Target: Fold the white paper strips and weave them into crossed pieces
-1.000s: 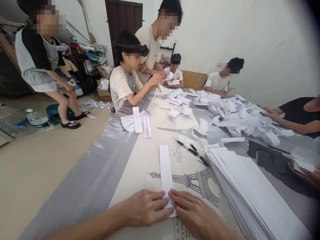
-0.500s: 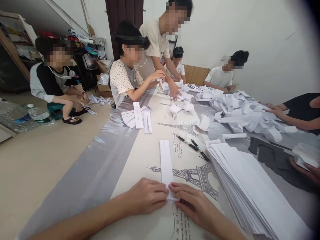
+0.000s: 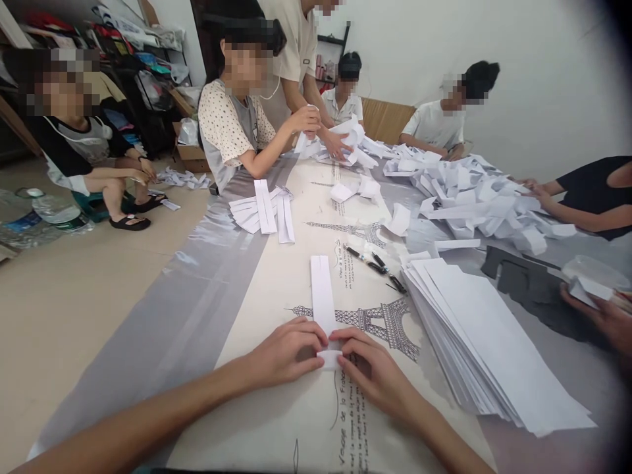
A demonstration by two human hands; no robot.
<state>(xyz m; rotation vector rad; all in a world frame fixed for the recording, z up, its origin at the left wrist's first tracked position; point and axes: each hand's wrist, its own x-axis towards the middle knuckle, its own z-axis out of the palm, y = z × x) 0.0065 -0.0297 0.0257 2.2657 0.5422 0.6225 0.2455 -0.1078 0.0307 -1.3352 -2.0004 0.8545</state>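
A long white paper strip lies lengthwise in front of me on the tablecloth, over a printed Eiffel Tower. Its near end is folded up into a short flap. My left hand pinches the left edge of that folded end between thumb and fingers. On the opposite edge, my right hand pinches the same end. To the right of my right hand rests a fanned stack of white paper sheets. A few black pens lie just beyond the strip.
Folded strips lie at the far left of the table. A large heap of folded paper pieces covers the far right, near a dark cloth. Several people sit or stand around the table; one person sits on a low stool at left.
The near end of the strip, flat under my fingers before, now stands up as a fold between both hands. My view has shifted slightly, and the standing person's hand has gathered paper pieces.
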